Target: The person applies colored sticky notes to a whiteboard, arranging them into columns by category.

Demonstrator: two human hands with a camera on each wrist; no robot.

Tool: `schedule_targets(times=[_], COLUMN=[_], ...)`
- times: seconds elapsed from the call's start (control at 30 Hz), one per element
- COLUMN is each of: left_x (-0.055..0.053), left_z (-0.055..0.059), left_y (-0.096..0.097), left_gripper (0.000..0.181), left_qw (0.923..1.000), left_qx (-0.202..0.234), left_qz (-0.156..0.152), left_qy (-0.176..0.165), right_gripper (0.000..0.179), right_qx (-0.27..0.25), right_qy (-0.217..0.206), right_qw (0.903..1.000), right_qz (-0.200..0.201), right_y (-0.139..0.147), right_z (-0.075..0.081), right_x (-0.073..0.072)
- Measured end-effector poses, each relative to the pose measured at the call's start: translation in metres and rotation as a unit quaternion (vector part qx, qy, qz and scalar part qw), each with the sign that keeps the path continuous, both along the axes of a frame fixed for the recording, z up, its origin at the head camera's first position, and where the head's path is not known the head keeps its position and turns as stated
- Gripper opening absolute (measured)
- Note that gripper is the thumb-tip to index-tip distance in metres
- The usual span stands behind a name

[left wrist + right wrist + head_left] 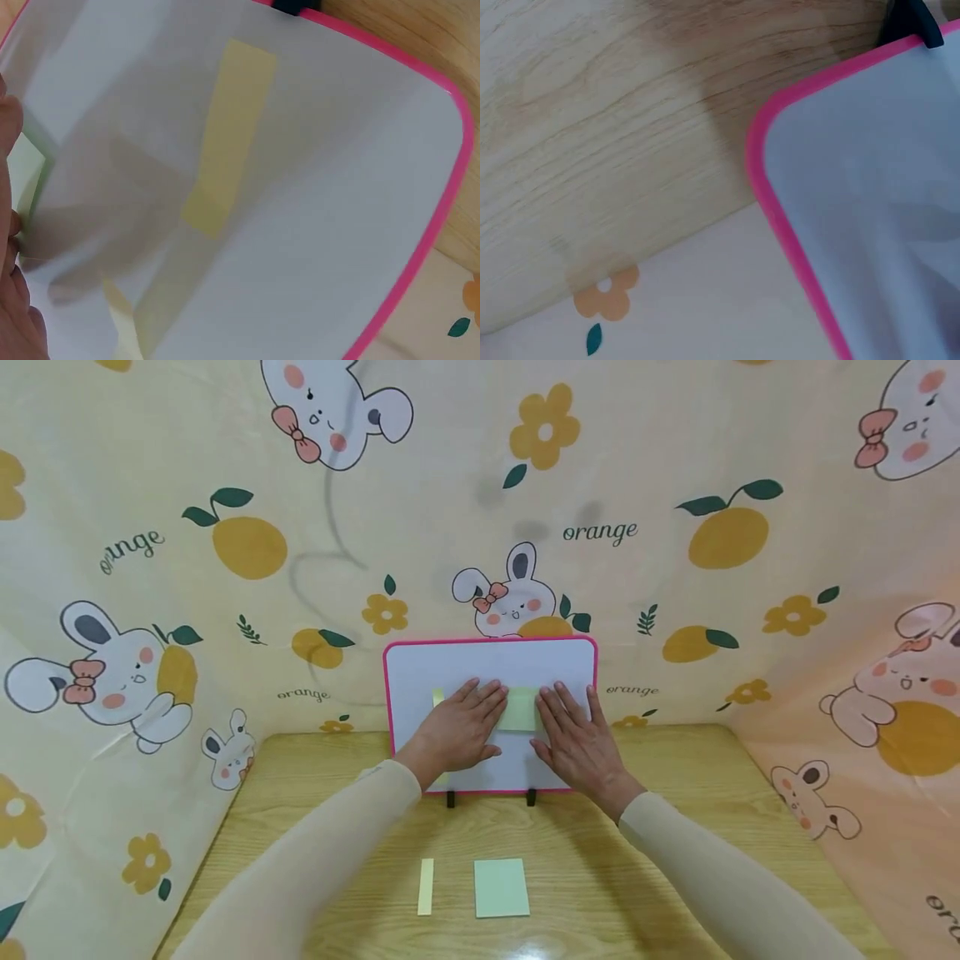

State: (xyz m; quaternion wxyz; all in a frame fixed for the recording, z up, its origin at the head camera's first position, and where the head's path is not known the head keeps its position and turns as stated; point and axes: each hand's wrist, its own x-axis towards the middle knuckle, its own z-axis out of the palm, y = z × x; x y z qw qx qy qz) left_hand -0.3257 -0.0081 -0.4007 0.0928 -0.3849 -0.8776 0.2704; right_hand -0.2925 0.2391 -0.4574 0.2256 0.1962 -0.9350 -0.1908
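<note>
A whiteboard (412,672) with a pink frame leans upright on black feet near the back wall. On its face is a pale green sticky note (519,710). My left hand (465,727) rests at the note's left edge with its fingers straight. From the other side, my right hand (576,739) touches the right edge, fingers extended upward and spread slightly. In the left wrist view, yellow paper strips (236,135) run along the board, and the note (26,172) shows beside the left fingers (21,311). The right wrist view shows the board's corner (817,157).
On the wooden table (600,893) in front lie a thin yellow strip (425,887) and a stack of green sticky notes (501,887). A black foot (531,797) juts from the board's lower edge. Patterned cloth (450,518) closes in the back and both sides.
</note>
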Motion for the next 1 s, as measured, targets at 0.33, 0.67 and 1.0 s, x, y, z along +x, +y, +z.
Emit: schedule_targets(times=[0.33, 0.67, 1.0], left_x=[0.003, 0.010, 0.019], left_z=[-0.005, -0.018, -0.033], left_y=[-0.007, -0.007, -0.013], left_gripper=[0.086, 0.088, 0.084], left_qw=[0.9997, 0.9993, 0.9991], left_qx=[0.025, 0.036, 0.034], left_qz=[-0.003, -0.008, -0.023], left_qy=[-0.005, -0.009, -0.005], right_gripper=[0.075, 0.079, 0.076], right_qx=[-0.018, -0.018, -0.002], right_qy=[-0.014, 0.000, 0.003], right_qw=[0.9977, 0.9996, 0.9998], right_qz=[0.063, 0.023, 0.018], right_y=[-0.023, -0.002, 0.004], right_z=[0.006, -0.019, -0.031], right_x=[-0.010, 0.007, 0.017])
